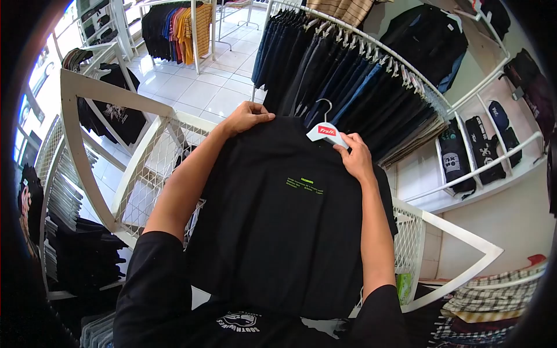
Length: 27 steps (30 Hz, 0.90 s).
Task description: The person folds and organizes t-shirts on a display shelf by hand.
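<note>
A black T-shirt (272,226) with small green print hangs spread out in front of me. Partly inside its neck sits a white hanger (326,132) with a red label and a metal hook. My left hand (246,118) pinches the shirt's fabric at the left shoulder near the collar. My right hand (355,155) is closed on the hanger's right arm, thumb and fingers around it. The rest of the hanger is hidden by the shirt.
Behind the shirt stands a white mesh-sided rack (156,156). A curved rail holds a row of dark jeans (325,69) on hangers. Rolled black items (455,156) lie on a wall shelf at right. Folded checked shirts (493,301) are at lower right, and more hanging shirts (177,32) stand farther back.
</note>
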### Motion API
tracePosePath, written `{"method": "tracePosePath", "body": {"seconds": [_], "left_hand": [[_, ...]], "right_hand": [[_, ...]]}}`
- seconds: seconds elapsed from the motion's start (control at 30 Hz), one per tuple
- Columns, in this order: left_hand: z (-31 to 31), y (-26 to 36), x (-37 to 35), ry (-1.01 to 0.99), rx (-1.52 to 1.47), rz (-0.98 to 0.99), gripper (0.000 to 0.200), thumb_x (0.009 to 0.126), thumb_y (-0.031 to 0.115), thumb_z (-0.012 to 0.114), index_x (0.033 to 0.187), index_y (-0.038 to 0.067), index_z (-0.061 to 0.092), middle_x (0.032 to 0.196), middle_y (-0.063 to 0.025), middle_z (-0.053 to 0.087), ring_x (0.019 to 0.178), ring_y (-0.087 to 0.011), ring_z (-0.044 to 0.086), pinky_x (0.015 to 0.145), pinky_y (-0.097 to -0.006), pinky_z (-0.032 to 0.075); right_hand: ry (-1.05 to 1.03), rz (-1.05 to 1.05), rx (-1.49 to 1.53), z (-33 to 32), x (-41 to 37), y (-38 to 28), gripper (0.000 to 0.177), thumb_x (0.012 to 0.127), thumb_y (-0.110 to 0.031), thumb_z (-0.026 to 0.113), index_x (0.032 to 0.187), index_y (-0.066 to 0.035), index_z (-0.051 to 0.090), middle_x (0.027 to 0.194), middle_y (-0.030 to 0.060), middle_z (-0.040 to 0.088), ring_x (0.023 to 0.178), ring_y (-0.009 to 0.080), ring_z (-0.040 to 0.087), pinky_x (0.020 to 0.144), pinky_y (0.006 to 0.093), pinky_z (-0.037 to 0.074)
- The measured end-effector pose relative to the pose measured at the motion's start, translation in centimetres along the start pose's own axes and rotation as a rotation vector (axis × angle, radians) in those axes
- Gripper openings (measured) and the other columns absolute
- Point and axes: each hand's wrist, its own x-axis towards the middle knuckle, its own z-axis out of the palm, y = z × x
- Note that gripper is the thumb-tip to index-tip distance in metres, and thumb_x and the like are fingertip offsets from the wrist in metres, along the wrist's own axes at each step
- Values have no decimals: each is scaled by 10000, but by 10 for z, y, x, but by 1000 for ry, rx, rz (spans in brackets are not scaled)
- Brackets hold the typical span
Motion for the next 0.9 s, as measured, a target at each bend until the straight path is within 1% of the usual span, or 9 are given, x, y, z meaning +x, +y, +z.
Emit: {"method": "tracePosePath", "body": {"seconds": [0.17,0.3,0.37,0.4,0.5,0.57,0.63,0.77,0.9], "left_hand": [[5,5,-5,46,18,-10,290,951,283,763,924,-4,736,816,-31,706,723,-93,617,684,-251,500],[8,-7,0,171,197,74,320,916,325,779,912,6,758,783,-53,708,714,-123,626,696,-306,505],[9,-6,-1,230,245,98,338,887,354,794,894,16,774,743,-64,703,693,-139,630,687,-335,504],[10,-5,-1,227,274,112,329,909,337,778,903,8,761,776,-58,710,726,-128,632,707,-325,508],[10,-4,-2,221,311,139,321,932,315,761,910,-4,747,801,-53,719,752,-115,635,721,-313,513],[11,-4,-4,224,319,155,320,933,311,759,909,-8,747,794,-54,720,746,-113,636,716,-311,513],[12,-3,-4,253,355,147,316,931,309,758,909,-6,749,775,-53,718,724,-112,637,703,-309,512],[13,-7,-3,260,341,149,305,931,298,758,906,-6,749,766,-51,716,711,-113,639,692,-307,512],[14,-6,-5,263,335,235,295,939,284,754,898,-8,744,757,-45,708,713,-102,627,682,-300,505]], "right_hand": [[-200,49,131,-9,-13,-13,399,882,-290,788,1199,-50,752,1080,150,672,1018,343,672,885,397,519],[-269,84,110,-31,-35,-33,372,916,-295,769,1209,-67,752,1017,144,718,902,296,684,858,376,523],[-408,352,276,-44,-42,-27,332,948,-225,738,1230,-49,732,896,74,714,812,168,666,793,300,521],[-453,347,232,-45,-41,-14,286,957,-141,718,1222,-34,729,867,47,721,801,93,637,778,269,523],[-196,299,566,-24,-30,34,278,917,-151,757,1171,-40,754,892,87,739,823,128,678,802,294,530],[57,460,303,-14,-10,37,225,893,-143,768,1094,-43,768,977,144,775,868,230,742,817,348,557],[60,457,122,-11,3,11,230,890,-161,762,1091,-49,768,1042,173,770,913,314,749,837,383,564],[263,100,-42,24,24,-4,244,895,-242,733,1065,-68,756,878,134,740,916,334,695,857,439,534],[33,232,212,43,46,-41,331,899,-255,734,1174,-72,732,934,151,771,878,330,741,822,408,565]]}}
